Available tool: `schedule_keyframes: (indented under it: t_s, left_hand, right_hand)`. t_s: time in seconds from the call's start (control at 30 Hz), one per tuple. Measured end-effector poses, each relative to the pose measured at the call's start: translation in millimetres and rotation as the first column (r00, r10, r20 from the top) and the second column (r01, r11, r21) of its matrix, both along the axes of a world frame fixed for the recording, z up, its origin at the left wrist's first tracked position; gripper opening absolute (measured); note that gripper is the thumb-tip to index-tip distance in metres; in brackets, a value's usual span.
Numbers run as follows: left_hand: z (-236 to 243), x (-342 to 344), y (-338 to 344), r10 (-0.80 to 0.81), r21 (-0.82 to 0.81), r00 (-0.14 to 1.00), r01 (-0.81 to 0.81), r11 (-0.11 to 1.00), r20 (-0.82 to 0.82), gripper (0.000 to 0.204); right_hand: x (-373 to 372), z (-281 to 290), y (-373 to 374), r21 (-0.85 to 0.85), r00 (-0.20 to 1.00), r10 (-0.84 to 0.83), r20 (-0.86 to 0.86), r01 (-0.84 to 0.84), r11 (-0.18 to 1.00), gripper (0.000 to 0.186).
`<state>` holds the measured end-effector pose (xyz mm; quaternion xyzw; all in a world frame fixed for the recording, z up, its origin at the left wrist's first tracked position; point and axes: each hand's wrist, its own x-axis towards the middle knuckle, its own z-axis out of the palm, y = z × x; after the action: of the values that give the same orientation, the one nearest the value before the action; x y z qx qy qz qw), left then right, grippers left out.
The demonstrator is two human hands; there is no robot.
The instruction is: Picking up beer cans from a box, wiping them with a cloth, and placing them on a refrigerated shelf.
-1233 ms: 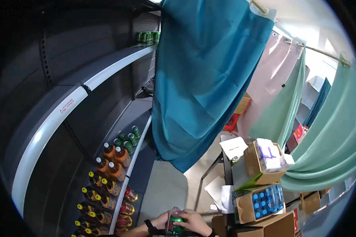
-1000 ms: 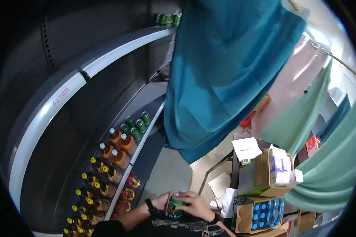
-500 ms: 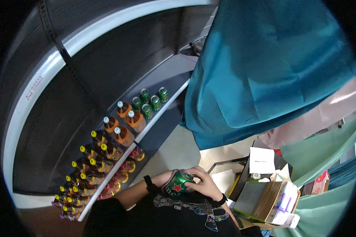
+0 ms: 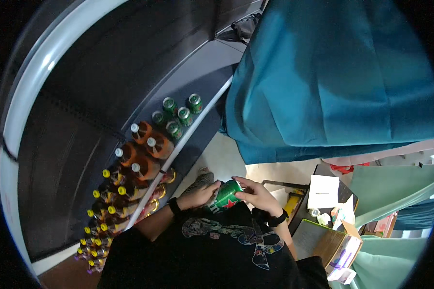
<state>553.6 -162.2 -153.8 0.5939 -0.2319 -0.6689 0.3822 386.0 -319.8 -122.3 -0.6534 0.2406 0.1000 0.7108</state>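
A green drink can [image 4: 225, 196] with a red star is held in front of my black shirt, tilted with its upper end toward the right. My left hand [image 4: 200, 195] closes on its left side. My right hand [image 4: 258, 194] grips the upper right end with thumb and fingers. Several similar green cans [image 4: 184, 115] stand upright on the dark shelf [image 4: 197, 72] ahead to the left. Beside them are orange-brown bottles [image 4: 147, 166] with white caps. Nearer me, dark bottles [image 4: 115, 209] with yellow caps stand in rows.
A pale rail [image 4: 193, 127] edges the shelf, with more bottles [image 4: 156, 192] on a level below. Teal cloth [image 4: 323, 86] hangs ahead to the right. On the right, a dark table [image 4: 301, 209] bears papers and small items, with an open cardboard box [image 4: 349, 248] beside it.
My view has shifted, so the shelf's near end sits lower. The can has turned in my hands, its upper end now tilting more to the right. Both hands still hold it.
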Motion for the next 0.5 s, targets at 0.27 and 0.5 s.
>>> schedule_keyframes:
  t_s: [0.27, 0.5]
  left_hand:
    - [6, 92, -43, 0.162, 0.164, 0.963, -0.128, 0.978, -0.216, 0.036]
    - [-65, 143, -21, 0.47, 0.086, 0.841, -0.465, 0.881, -0.269, 0.04]
  right_hand:
    - [91, -3, -50, -0.001, 0.999, -0.02, 0.041, 0.02, 1.0, 0.052]
    - [174, 0, -74, -0.188, 0.995, 0.023, 0.093, -0.005, 0.982, 0.05]
